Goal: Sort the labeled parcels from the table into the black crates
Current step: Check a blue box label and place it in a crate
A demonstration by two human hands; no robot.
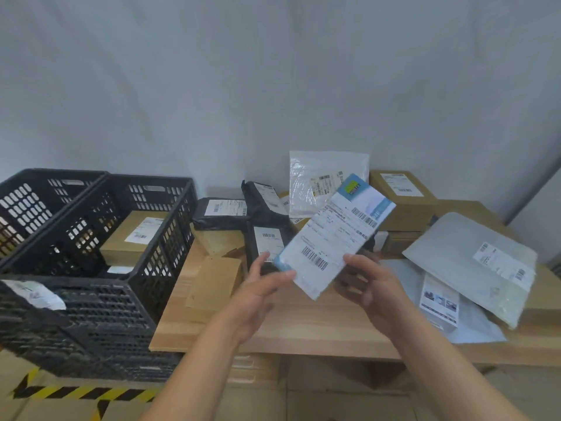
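Two hands, left hand (261,287) and right hand (372,287), are pinching the white-and-blue parcel (335,235) by its corners with fingers clamped; it is tilting and could slip onto the bench (303,329).

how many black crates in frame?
2. The near crate stands left of the table with a cardboard box inside. The far crate sits behind it on the left, partly cut off. More may be out of view.

Hidden, cut off and unreadable

We cannot read the print on the blue-edged parcel (335,235); its near corner hides behind the left hand (258,294). The far-left crate (33,199) runs off the left edge, and the black parcels (261,220) overlap, hiding the boxes under them.
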